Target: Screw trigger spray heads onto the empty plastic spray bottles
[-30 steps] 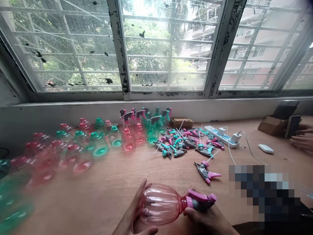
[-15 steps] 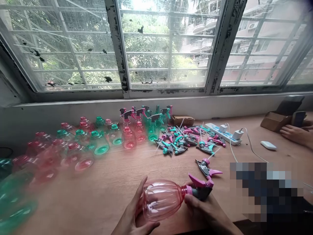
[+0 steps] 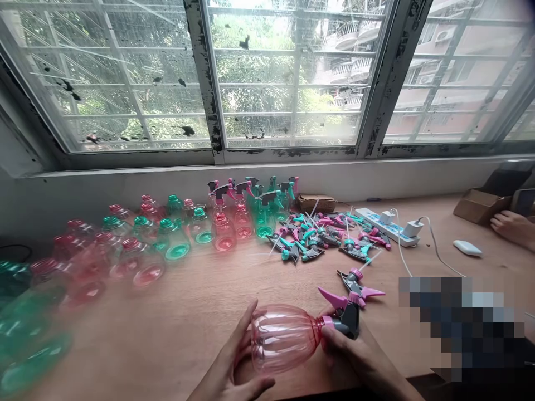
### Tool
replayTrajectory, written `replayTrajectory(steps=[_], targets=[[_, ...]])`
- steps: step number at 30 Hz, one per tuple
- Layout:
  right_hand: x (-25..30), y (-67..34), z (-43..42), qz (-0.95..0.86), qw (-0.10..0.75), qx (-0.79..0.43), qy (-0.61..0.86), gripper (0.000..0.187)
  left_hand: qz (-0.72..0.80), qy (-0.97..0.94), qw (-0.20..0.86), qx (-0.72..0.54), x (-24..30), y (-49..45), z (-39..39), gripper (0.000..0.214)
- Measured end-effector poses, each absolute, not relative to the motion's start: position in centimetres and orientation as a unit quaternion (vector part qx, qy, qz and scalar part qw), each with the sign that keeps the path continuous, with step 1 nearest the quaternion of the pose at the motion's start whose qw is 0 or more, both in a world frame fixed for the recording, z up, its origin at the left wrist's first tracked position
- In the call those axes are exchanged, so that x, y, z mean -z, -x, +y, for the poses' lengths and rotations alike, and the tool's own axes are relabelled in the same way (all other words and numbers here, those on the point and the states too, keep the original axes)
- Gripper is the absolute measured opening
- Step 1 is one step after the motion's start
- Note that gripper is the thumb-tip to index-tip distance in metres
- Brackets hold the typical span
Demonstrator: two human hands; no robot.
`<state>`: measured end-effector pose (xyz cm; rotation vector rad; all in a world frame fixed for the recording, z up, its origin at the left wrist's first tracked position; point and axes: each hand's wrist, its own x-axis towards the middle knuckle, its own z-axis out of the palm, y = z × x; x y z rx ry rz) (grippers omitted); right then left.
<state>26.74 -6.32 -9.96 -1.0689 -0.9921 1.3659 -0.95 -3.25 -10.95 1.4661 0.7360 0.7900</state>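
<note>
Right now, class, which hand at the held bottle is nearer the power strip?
Right: the right hand is in front, slightly left of the power strip; the left hand is farther left.

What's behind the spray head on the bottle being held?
Behind the held spray head, a loose pink-and-grey spray head lies on the table. Its near end is partly covered, so I can't see that bit.

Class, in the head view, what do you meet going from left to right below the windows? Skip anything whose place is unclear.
Nearest green bottle, left hand, held pink bottle, power strip, small white object, another person's hand.
</note>
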Motion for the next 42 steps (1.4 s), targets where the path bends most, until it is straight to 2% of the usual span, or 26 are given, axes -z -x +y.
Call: replayTrajectory(steps=[4, 7, 12, 16, 21, 27, 31, 34, 39, 42], targets=[[9.9, -26.8, -6.4, -0.431, 0.54, -0.565, 0.449, 0.041, 0.307, -0.603, 0.641, -0.362, 11.5, 1.1, -3.1, 0.103], [9.8, -26.7, -6.5, -0.447, 0.533, -0.561, 0.449, 0.042, 0.301, -0.575, 0.667, -0.366, 11.7, 1.1, -3.1, 0.093], [9.6, -26.4, -6.4, -0.405, 0.544, -0.583, 0.447, 0.044, 0.317, -0.599, 0.633, -0.374, 10.9, 0.7, -3.4, 0.087], [9.7, -26.4, -6.4, -0.402, 0.553, -0.569, 0.457, 0.045, 0.312, -0.594, 0.644, -0.368, 10.6, 0.8, -3.8, 0.098], [10.4, -26.7, -6.3, -0.42, 0.537, -0.58, 0.446, 0.045, 0.309, -0.559, 0.665, -0.386, 11.3, 0.9, -3.6, 0.093], [10.4, -26.5, -6.0, -0.411, 0.554, -0.572, 0.443, 0.04, 0.315, -0.599, 0.628, -0.384, 11.0, 0.5, -3.7, 0.093], [10.3, -26.4, -6.2, -0.42, 0.54, -0.591, 0.427, 0.039, 0.316, -0.556, 0.665, -0.385, 10.5, 0.6, -4.1, 0.105], [10.4, -26.3, -6.3, -0.406, 0.536, -0.603, 0.429, 0.04, 0.313, -0.539, 0.682, -0.381, 10.4, 0.8, -4.0, 0.095], [10.6, -26.5, -6.1, -0.418, 0.541, -0.594, 0.425, 0.038, 0.325, -0.595, 0.636, -0.368, 10.1, 0.8, -4.0, 0.087], [10.6, -26.6, -6.1, -0.42, 0.54, -0.591, 0.427, 0.037, 0.327, -0.59, 0.639, -0.369, 10.1, 0.7, -4.0, 0.102]])
